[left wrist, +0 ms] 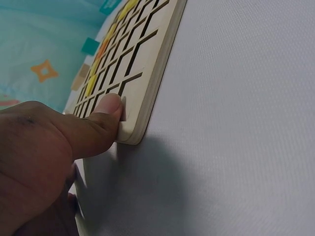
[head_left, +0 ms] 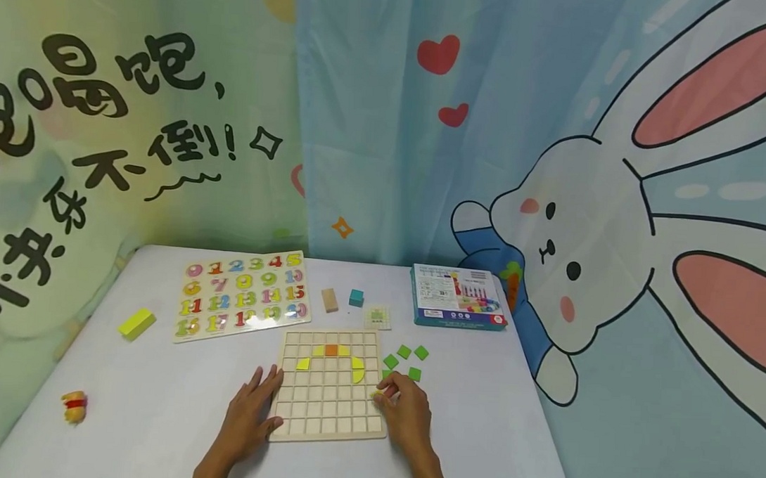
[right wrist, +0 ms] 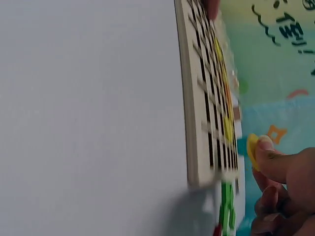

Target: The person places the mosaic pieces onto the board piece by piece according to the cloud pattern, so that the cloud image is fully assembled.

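A wooden grid board lies flat on the white table. Several yellow tiles and one orange tile sit in its upper cells. Along the board's left edge rests my left hand, fingers extended, its thumb on the near corner. My right hand pinches a small yellow tile between thumb and finger, above the board's right edge. Its exact shape is partly hidden by the fingers. Just beyond that hand lie several loose green tiles. Something small and red shows near them, mostly hidden.
A number puzzle board lies at the back left and a flat box at the back right. Between them are a tan block, a teal block and a pale square card. Far left: a yellow block and a small figurine.
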Available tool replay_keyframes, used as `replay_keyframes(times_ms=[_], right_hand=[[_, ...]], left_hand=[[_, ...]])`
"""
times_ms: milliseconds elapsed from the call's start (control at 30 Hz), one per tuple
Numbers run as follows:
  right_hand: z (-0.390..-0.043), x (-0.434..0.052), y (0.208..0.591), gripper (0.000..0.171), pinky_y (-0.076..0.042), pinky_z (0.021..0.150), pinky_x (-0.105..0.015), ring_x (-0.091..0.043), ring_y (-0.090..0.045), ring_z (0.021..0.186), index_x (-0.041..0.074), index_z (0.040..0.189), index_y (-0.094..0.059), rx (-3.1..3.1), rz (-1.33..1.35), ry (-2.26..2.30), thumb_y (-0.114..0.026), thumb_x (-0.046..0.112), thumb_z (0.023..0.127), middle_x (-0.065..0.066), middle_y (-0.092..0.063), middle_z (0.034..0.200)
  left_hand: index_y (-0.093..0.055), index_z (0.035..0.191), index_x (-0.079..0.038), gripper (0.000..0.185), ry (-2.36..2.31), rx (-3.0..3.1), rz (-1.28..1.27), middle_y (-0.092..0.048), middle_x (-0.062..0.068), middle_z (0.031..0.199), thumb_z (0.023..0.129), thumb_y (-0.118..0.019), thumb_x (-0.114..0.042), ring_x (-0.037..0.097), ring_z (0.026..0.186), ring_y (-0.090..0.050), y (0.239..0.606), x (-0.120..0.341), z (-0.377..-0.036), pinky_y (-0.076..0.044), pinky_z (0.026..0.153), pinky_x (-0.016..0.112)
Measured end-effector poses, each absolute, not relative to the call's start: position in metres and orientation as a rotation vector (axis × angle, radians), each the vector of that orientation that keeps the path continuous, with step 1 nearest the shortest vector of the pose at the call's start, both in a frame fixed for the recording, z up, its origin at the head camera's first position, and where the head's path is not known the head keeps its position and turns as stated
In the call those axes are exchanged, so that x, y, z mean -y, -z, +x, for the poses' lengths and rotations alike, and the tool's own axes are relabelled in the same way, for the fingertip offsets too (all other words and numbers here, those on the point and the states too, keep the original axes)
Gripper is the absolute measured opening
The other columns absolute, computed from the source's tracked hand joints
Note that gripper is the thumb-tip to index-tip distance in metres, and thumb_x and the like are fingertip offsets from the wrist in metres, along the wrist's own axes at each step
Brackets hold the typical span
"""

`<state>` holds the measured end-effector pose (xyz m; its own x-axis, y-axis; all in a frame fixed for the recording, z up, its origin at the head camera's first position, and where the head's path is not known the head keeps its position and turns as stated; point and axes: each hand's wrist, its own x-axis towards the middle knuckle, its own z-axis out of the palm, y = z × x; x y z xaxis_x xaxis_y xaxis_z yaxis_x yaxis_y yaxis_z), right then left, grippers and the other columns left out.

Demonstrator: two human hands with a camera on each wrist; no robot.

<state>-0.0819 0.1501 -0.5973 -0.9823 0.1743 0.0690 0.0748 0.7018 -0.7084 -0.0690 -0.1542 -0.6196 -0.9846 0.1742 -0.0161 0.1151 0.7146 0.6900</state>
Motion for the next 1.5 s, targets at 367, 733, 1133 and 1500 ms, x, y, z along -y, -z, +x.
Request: replay_keyframes(times_ms=[367, 733, 1133, 1500], right_hand=[[-0.109, -0.067, 0.598, 0.019, -0.043, 0.062, -0.020, 0.002, -0.056, 0.069, 0.022, 0.089, -0.074, 2.798, 0.046, -1.301, -0.091, 0.018, 0.083, 0.012, -0.068, 0.075], [-0.133, -0.029, 0.605, 0.018, -0.039, 0.059, -0.023, 0.000, -0.054, 0.065, 0.018, 0.085, -0.071, 2.905, 0.125, -1.130, -0.089, 0.021, 0.086, 0.012, -0.065, 0.069], [-0.134, -0.030, 0.601, 0.019, -0.043, 0.062, -0.026, -0.001, -0.058, 0.068, 0.019, 0.084, -0.075, 2.930, 0.104, -1.144, -0.094, 0.018, 0.080, 0.013, -0.067, 0.069], [-0.135, -0.096, 0.592, 0.024, -0.045, 0.064, -0.024, -0.011, -0.061, 0.076, 0.019, 0.104, -0.080, 2.824, 0.037, -1.316, -0.091, 0.014, 0.083, 0.005, -0.075, 0.085]], left_hand=[[-0.047, 0.160, -0.008, 0.088, -1.128, -2.834, 0.257, -0.039, 0.017, 0.169, 0.081, -0.086, -0.006, 0.052, 0.159, -0.027, 0.618, 0.155, -0.070, -0.023, 0.124, 0.077], [-0.047, 0.159, -0.007, 0.088, -1.111, -2.856, 0.270, -0.041, 0.017, 0.168, 0.081, -0.087, -0.007, 0.053, 0.158, -0.029, 0.621, 0.154, -0.069, -0.024, 0.124, 0.077], [-0.048, 0.159, -0.007, 0.088, -1.114, -2.853, 0.256, -0.041, 0.018, 0.168, 0.081, -0.087, -0.006, 0.053, 0.158, -0.029, 0.618, 0.155, -0.068, -0.025, 0.124, 0.077], [-0.047, 0.160, -0.007, 0.088, -1.115, -2.825, 0.236, -0.039, 0.017, 0.169, 0.081, -0.087, -0.007, 0.051, 0.159, -0.026, 0.615, 0.154, -0.069, -0.022, 0.125, 0.076]])
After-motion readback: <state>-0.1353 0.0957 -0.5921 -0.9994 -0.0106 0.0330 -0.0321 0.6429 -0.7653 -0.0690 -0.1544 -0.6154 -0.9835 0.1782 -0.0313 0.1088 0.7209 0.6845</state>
